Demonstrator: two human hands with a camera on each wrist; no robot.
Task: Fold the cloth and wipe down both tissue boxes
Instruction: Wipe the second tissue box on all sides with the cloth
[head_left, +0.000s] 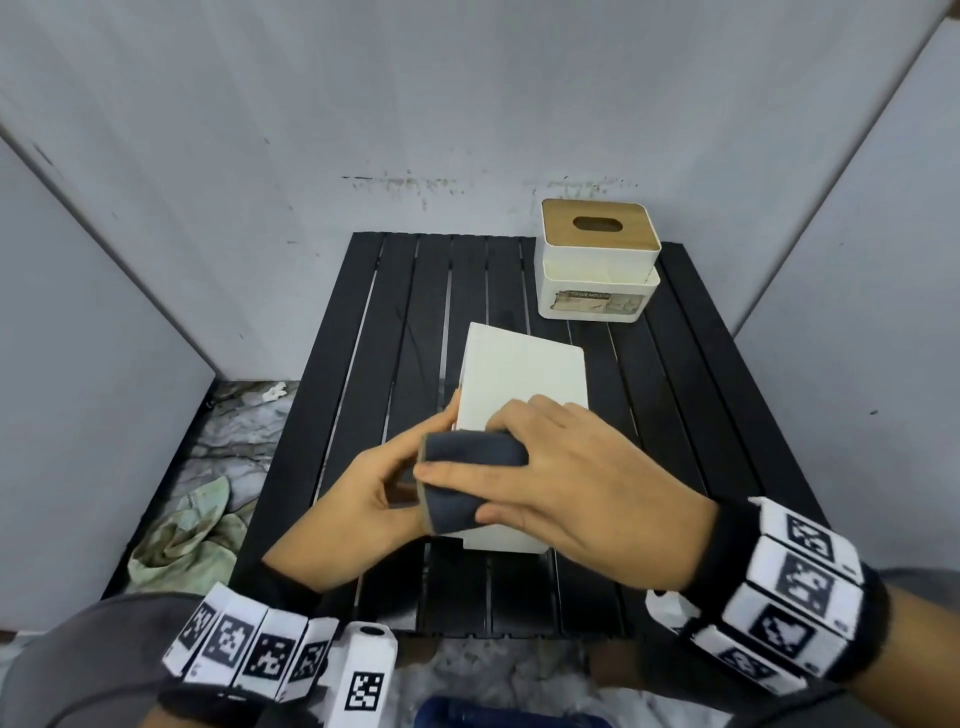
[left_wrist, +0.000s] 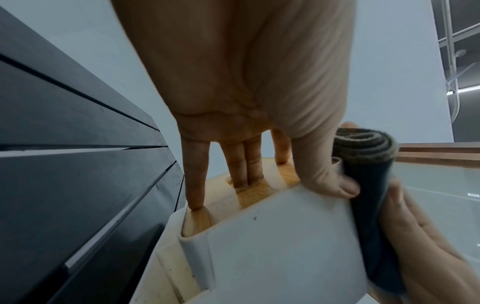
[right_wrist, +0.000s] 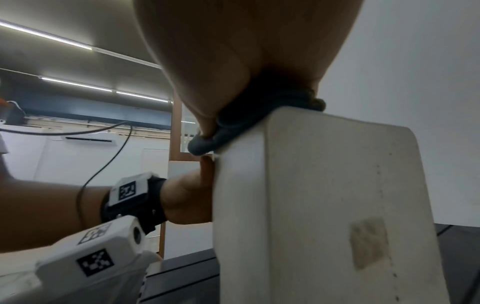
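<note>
A white tissue box (head_left: 524, 374) lies tipped on the black slatted table (head_left: 405, 312), with its wooden lid (left_wrist: 257, 194) facing left. My left hand (head_left: 374, 483) grips it: two fingers (left_wrist: 246, 164) reach into the lid's slot and the thumb lies on the white side (left_wrist: 272, 236). My right hand (head_left: 587, 483) holds a folded dark grey cloth (head_left: 467, 462) and presses it on the box's near left edge. The cloth (right_wrist: 233, 127) sits on the top corner of the box (right_wrist: 311, 205). A second tissue box (head_left: 597, 260), white with a wooden lid, stands at the table's far right.
Grey panels wall in the table at the back and on both sides. A crumpled greenish rag (head_left: 187, 535) lies on the marbled floor left of the table. Bare black slats show to the left of and behind the tipped box.
</note>
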